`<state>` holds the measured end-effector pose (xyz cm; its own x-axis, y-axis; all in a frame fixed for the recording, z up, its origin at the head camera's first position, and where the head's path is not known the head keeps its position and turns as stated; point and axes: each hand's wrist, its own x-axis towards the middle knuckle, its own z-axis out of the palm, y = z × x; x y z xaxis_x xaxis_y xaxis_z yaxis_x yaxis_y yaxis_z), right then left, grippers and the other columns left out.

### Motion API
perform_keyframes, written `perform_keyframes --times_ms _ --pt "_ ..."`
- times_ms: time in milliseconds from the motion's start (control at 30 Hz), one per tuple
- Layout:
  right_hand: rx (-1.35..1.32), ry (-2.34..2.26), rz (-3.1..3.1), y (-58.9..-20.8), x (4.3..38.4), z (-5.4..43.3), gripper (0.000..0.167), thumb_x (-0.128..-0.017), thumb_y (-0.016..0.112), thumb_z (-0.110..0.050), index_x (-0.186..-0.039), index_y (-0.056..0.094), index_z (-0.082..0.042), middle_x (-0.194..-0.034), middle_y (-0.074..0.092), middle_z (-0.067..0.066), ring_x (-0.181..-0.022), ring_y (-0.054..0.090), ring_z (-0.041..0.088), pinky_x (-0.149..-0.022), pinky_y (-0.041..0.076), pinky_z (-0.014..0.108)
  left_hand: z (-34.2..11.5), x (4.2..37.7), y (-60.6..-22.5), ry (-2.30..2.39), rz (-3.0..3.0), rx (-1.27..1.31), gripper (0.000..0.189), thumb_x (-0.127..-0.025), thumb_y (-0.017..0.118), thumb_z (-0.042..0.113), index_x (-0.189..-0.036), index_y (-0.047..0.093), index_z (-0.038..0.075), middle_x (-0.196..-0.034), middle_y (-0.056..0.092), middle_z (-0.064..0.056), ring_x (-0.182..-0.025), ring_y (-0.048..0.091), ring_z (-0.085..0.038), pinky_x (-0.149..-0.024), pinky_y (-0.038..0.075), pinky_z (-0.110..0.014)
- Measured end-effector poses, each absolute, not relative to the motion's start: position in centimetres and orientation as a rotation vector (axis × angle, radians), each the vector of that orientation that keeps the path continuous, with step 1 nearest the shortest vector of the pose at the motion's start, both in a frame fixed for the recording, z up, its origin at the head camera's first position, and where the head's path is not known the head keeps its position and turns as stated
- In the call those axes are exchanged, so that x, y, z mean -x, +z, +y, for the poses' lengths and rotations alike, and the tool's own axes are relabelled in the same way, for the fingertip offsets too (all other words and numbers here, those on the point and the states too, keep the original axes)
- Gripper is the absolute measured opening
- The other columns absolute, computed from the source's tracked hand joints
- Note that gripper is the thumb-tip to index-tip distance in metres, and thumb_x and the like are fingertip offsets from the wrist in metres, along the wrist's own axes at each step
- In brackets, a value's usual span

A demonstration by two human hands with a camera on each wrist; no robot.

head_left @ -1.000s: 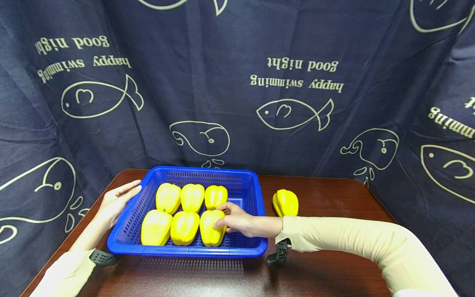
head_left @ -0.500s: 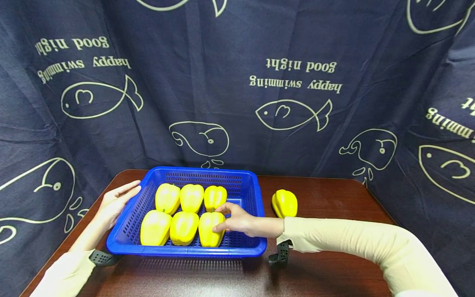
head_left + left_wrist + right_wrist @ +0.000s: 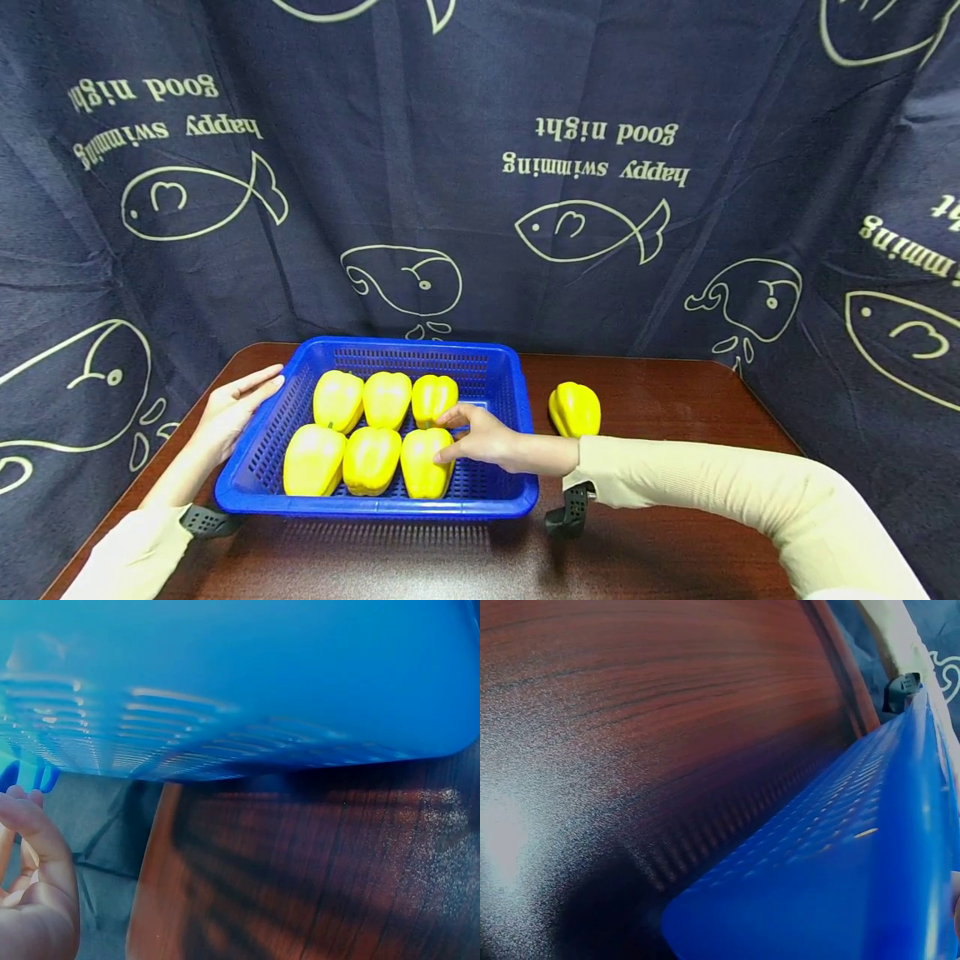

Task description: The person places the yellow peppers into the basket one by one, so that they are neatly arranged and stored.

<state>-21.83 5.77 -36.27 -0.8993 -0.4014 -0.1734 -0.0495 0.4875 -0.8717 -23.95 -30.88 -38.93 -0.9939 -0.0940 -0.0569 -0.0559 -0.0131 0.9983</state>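
A blue slotted plastic basket (image 3: 375,507) stands on the table with two rows of yellow bell peppers inside. At its left side my left hand (image 3: 228,417) holds the rim; the left wrist view shows that hand's (image 3: 41,877) fingers bent up to the blue edge. My right hand (image 3: 483,437) reaches over the right rim and has its thumb and fingers on the right-hand bell pepper (image 3: 422,471) of the near row. Behind that one, a far-row bell pepper (image 3: 433,396) lies close to the fingertips. The right wrist view mostly shows the basket's outer wall (image 3: 780,915).
One more yellow bell pepper (image 3: 576,408) lies on the dark wood table (image 3: 660,400), right of the basket and behind the right forearm. A navy curtain (image 3: 480,183) with fish drawings hangs along the table's back and sides.
The right hand's bell pepper has shifted very slightly left, nearer its neighbour. The right wrist has risen a little. The left hand and the basket look the same.
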Motion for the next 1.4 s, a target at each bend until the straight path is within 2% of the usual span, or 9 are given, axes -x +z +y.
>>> perform_keyframes --times_ms 167,333,600,767,867,1100,1267,1400 --pt "0.43 -1.385 2.408 -35.8 22.1 6.1 0.048 -0.074 0.08 -0.004 -0.116 0.058 0.0 -0.124 0.057 0.02 -0.117 0.054 0.04 -0.095 0.051 0.043 -30.7 23.8 -38.8 -2.153 -2.23 -0.194 0.061 -0.09 0.067 0.036 -0.144 0.046 0.016 -0.085 0.067 0.026 -0.074 0.069 0.0 -0.065 0.058 -0.023" --pt "0.457 -1.395 2.412 -35.1 22.4 6.6 0.05 -0.075 0.079 -0.004 -0.119 0.055 0.001 -0.127 0.054 0.022 -0.118 0.055 0.043 -0.094 0.053 0.043 -30.8 23.8 -38.8 -2.158 -2.227 -0.197 0.06 -0.09 0.066 0.035 -0.143 0.047 0.017 -0.085 0.068 0.025 -0.074 0.069 0.0 -0.065 0.058 -0.023" --pt "0.539 -1.392 2.452 -33.7 22.5 7.7 0.051 -0.077 0.077 -0.008 -0.122 0.054 0.0 -0.129 0.054 0.022 -0.119 0.055 0.043 -0.091 0.054 0.044 -30.8 23.8 -38.8 -2.154 -2.236 -0.2 0.059 -0.09 0.066 0.035 -0.143 0.046 0.017 -0.085 0.068 0.025 -0.074 0.069 -0.001 -0.065 0.058 -0.023" --pt "0.572 -1.393 2.488 -33.4 22.4 8.6 0.049 -0.078 0.078 -0.009 -0.12 0.056 -0.003 -0.126 0.058 0.016 -0.117 0.057 0.037 -0.092 0.054 0.041 -30.6 23.7 -38.7 -2.12 -2.264 -0.208 0.064 -0.09 0.066 0.038 -0.145 0.043 0.015 -0.084 0.067 0.026 -0.074 0.069 0.0 -0.065 0.058 -0.023" --pt "0.592 -1.413 2.508 -33.4 22.4 9.2 0.047 -0.078 0.079 -0.01 -0.119 0.057 -0.005 -0.125 0.06 0.013 -0.114 0.059 0.033 -0.092 0.054 0.039 -30.6 23.6 -38.7 -2.124 -2.258 -0.206 0.062 -0.089 0.066 0.038 -0.144 0.046 0.016 -0.084 0.067 0.026 -0.073 0.069 0.0 -0.065 0.058 -0.023" --pt "0.705 -1.482 2.561 -33.4 22.3 10.7 0.042 -0.078 0.078 -0.008 -0.115 0.059 -0.004 -0.122 0.061 0.013 -0.11 0.062 0.03 -0.087 0.057 0.034 -30.7 23.7 -38.9 -2.261 -2.138 -0.119 0.034 -0.094 0.063 0.024 -0.128 0.062 0.028 -0.087 0.071 0.02 -0.073 0.07 -0.004 -0.063 0.058 -0.023" --pt "0.763 -1.499 2.658 -33.4 22.0 11.9 0.039 -0.079 0.077 -0.005 -0.113 0.06 -0.003 -0.118 0.062 0.015 -0.105 0.062 0.032 -0.086 0.057 0.038 -30.7 23.7 -38.8 -2.249 -2.155 -0.154 0.039 -0.093 0.063 0.026 -0.132 0.059 0.027 -0.086 0.07 0.021 -0.073 0.07 -0.004 -0.064 0.058 -0.023" --pt "0.772 -1.478 2.759 -33.4 21.8 13.1 0.038 -0.079 0.077 -0.005 -0.113 0.061 -0.006 -0.114 0.062 0.011 -0.101 0.062 0.028 -0.084 0.056 0.037 -30.7 23.7 -38.6 -2.243 -2.173 -0.181 0.047 -0.093 0.064 0.027 -0.138 0.053 0.023 -0.086 0.07 0.021 -0.073 0.07 -0.004 -0.064 0.058 -0.024"
